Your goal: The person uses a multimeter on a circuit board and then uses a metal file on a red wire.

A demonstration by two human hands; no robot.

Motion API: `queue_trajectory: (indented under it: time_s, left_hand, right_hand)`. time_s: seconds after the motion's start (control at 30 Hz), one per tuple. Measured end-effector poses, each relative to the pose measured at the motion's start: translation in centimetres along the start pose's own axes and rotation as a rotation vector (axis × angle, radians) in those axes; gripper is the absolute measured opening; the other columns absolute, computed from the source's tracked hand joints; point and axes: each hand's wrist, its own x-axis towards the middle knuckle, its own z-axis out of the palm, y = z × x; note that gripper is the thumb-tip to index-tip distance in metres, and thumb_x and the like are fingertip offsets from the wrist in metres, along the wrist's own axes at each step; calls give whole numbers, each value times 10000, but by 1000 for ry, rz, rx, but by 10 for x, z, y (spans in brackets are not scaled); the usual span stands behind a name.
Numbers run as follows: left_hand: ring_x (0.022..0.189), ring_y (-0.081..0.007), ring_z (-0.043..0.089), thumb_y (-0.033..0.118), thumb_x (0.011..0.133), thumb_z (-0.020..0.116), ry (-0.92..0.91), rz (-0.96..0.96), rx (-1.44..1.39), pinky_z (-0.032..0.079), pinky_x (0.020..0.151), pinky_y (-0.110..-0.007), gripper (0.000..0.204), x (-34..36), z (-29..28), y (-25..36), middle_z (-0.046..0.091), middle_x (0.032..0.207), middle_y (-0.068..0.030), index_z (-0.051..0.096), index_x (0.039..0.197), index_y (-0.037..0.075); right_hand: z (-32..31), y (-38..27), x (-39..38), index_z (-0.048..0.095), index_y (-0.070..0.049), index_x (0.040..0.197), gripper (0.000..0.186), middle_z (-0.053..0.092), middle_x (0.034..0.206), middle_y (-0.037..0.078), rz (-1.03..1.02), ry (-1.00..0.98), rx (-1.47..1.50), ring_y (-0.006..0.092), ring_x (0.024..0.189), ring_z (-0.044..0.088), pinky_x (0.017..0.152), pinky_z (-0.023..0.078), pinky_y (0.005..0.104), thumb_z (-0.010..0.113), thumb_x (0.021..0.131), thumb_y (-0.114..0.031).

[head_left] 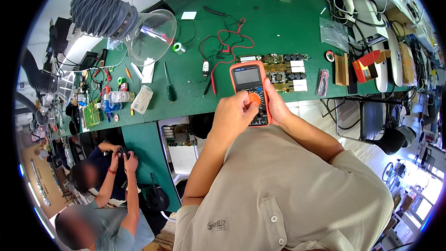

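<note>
An orange-cased multimeter (246, 76) with a dark screen is held upright over the front edge of the green bench. My right hand (275, 107) grips its right side, thumb along the case. My left hand (237, 114) has its curled fingers and thumb on the orange rotary dial. Behind the meter lie circuit boards (290, 72) with white blocks and black cylindrical parts. Red and black test leads (237, 35) lie tangled on the bench left of and behind the boards, with their probes (213, 86) near the meter.
The green bench (190, 107) carries a screwdriver (169, 88), solder spool (179, 48), bottle (121, 96), plastic bag (333, 32) and opened boxes (364, 67). A fume hose (102, 9) hangs upper left. Two co-workers (79, 225) (95, 174) are at lower left; a chair (376, 130) stands right.
</note>
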Motion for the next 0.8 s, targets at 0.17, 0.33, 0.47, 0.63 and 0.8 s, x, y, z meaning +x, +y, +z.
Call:
queue_trajectory:
  time_s: [0.17, 0.33, 0.47, 0.63, 0.8]
  left_hand:
    - [459, -126, 514, 76, 791, 684, 8, -6, 7, 398, 459, -292, 204, 3, 6, 1, 561, 549, -78, 519, 703, -3]
    - [530, -201, 576, 89, 842, 678, -7, 41, -76, 439, 510, -316, 191, 2, 17, -1, 589, 642, -99, 526, 766, 2]
    - [537, -83, 552, 119, 867, 678, -32, 32, -231, 428, 501, -254, 169, -4, 32, -39, 601, 637, -45, 572, 830, -7]
    - [652, -272, 647, 239, 824, 703, 138, -220, 57, 506, 622, -375, 259, 3, 49, -170, 665, 740, -142, 631, 853, -8]
    - [860, -358, 632, 311, 787, 714, 423, -277, 551, 520, 764, -448, 378, 37, 47, -281, 643, 896, -177, 613, 992, 10]
  right_hand:
    - [-2, -3, -2, 493, -69, 1302, 660, 620, 1148, 138, 12, 30, 32, 235, 998, 640, 860, 543, 377, 259, 989, -601]
    - [-2, -18, -5, 508, -76, 1293, 640, 626, 1145, 108, 25, 75, 172, 212, 1001, 635, 869, 542, 364, 281, 990, -592]
    - [-29, -24, -6, 524, -57, 1270, 671, 638, 1130, 124, -18, 140, 179, 243, 954, 660, 828, 569, 387, 308, 971, -618]
    - [-56, -33, -24, 512, -45, 1282, 694, 636, 1119, 161, -12, 207, 210, 306, 974, 655, 783, 576, 432, 311, 961, -627]
    - [-69, -34, -40, 493, -46, 1309, 672, 624, 1142, 171, 67, 307, 236, 318, 1024, 635, 826, 564, 452, 354, 960, -603]
